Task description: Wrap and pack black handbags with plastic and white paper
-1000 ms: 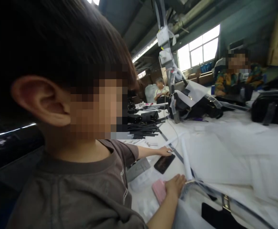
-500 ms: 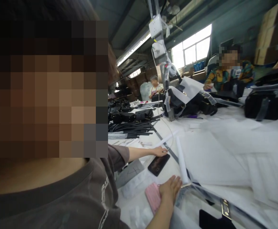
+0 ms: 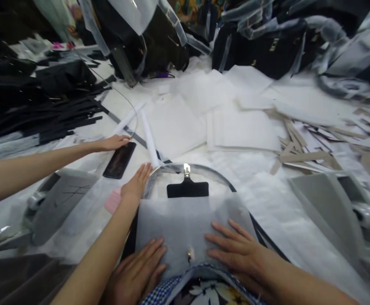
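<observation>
A black handbag lies in front of me, with a grey-white cover sheet [image 3: 175, 216] over its body. My left hand [image 3: 137, 271] rests flat on the sheet's lower left, fingers stretched out. On the sheet's right side my right hand [image 3: 238, 250] lies with its fingers spread. Between them a small gold clasp piece [image 3: 189, 255] shows through. Beyond the sheet are a black flap tab [image 3: 187, 189] with a gold buckle [image 3: 187, 170] and the plastic-wrapped handle [image 3: 216, 170]. A co-worker's hand [image 3: 135, 182] is at the handle's left side.
The co-worker's other hand [image 3: 118, 142] is by a black phone [image 3: 120, 160]. A pink item [image 3: 113, 201] lies under that person's arm. White sheets [image 3: 248, 129], cardboard strips [image 3: 302, 156], black straps [image 3: 45, 116] and black bags [image 3: 261, 48] cover the table. Grey sewing-machine-like units stand left and right.
My view has swung from the co-worker on my left down to the bag, bringing both my hands into sight. The co-worker's hands stay near the phone and the handle.
</observation>
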Motion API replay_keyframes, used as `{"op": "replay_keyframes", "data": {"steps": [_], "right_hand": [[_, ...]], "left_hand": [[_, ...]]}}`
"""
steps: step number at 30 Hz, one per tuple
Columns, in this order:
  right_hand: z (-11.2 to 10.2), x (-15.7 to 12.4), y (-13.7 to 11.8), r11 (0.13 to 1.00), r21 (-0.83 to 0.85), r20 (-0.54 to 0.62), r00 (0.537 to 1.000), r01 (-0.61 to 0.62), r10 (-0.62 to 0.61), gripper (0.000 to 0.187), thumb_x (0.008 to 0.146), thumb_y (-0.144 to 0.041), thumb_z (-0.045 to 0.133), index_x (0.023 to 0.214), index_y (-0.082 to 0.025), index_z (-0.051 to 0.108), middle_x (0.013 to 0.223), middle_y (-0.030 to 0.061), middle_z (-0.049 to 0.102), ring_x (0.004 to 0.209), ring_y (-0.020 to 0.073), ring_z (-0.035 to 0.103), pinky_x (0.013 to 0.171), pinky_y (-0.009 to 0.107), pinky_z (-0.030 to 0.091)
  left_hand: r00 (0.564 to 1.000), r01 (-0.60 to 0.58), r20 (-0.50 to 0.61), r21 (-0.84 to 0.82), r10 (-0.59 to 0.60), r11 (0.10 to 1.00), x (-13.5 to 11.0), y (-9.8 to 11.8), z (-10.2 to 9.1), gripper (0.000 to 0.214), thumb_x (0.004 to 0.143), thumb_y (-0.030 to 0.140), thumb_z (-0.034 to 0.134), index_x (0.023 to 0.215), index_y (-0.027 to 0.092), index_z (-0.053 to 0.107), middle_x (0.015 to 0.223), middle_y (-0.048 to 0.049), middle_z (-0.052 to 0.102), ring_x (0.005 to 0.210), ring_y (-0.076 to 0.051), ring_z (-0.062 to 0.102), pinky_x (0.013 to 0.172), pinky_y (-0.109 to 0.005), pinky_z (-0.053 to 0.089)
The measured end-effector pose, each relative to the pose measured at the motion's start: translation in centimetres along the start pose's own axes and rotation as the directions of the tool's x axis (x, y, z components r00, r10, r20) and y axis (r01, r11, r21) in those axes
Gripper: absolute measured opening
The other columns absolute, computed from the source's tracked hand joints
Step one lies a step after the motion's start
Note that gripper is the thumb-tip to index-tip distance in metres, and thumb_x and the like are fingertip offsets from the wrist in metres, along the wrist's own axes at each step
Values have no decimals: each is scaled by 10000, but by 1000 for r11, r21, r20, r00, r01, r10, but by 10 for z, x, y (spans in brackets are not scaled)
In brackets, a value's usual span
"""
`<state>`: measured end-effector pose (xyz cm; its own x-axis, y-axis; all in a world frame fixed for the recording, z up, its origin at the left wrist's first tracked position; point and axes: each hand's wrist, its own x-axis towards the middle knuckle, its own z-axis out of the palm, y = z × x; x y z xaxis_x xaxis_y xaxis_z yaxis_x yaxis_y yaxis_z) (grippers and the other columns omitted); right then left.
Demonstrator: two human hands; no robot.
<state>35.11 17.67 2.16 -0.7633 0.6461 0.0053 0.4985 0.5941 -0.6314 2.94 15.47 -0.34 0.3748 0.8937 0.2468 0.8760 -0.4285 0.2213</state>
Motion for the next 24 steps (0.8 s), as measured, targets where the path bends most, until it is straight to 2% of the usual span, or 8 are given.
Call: {"op": "replay_keyframes", "data": {"steps": [2,4,6,9,15,17,20,24], "right_hand": [[-21,17,-10,998,-7,-61,996,-63,62,433,1009,-339,493,1434,-253,504,1356,72,629,1277,227,572,1119,470,442],[-28,31,-15,989,-102,-205,976,-103,81,375,1019,-241,463,1382,-197,549,1302,87,664,1159,211,645,1037,425,524],[-24,42,-15,974,-209,-312,950,-85,16,324,1011,-194,470,1301,-162,609,1290,97,669,1159,228,637,1011,429,541],[-9,53,-8,959,-261,-312,950,-107,21,328,998,-248,522,1287,-125,618,1329,122,639,1241,256,579,1075,459,495],[-7,59,-1,946,-243,-249,956,-215,153,393,1007,-345,506,1328,-128,574,1288,124,656,1203,283,587,1101,542,420],[-12,60,-3,938,-234,-256,947,-258,196,359,1015,-352,488,1296,-153,587,1222,110,679,1162,283,600,1130,595,342],[-14,64,-5,925,-210,-272,928,-316,255,250,1016,-300,485,1190,-189,625,1110,79,688,1067,250,622,1163,622,242],[-17,68,-4,923,-204,-310,916,-326,254,178,1009,-211,471,1098,-194,624,999,53,660,960,217,619,1150,606,256]], "left_hand": [[999,-16,41,-10,17,1000,6,4,-21,586,950,271,532,1482,424,339,1043,18,754,898,-197,732,751,-326,611],[995,-82,50,-8,82,997,31,9,-34,468,933,315,590,1386,371,484,1043,25,759,886,-193,732,763,-310,611],[991,-130,34,-14,131,991,58,16,-38,327,955,298,566,1281,269,569,1102,-5,744,976,-189,710,858,-306,585],[988,-145,44,1,145,989,81,23,-30,275,995,278,490,1234,192,597,1197,-48,708,1125,-213,650,1004,-372,510],[982,-33,189,49,23,998,70,17,-16,398,991,429,475,1291,185,570,1255,-92,665,1167,-269,604,1114,-526,368],[981,14,190,57,-25,998,69,16,-17,404,985,444,483,1291,196,567,1252,-92,652,1162,-267,594,1148,-553,306],[986,30,161,57,-38,998,73,16,-20,366,996,422,458,1244,189,594,1200,-96,651,1128,-267,589,1134,-551,320],[991,16,133,34,-21,999,80,14,-23,310,992,407,477,1154,188,625,1075,-75,668,1030,-252,600,1113,-541,346]]}}
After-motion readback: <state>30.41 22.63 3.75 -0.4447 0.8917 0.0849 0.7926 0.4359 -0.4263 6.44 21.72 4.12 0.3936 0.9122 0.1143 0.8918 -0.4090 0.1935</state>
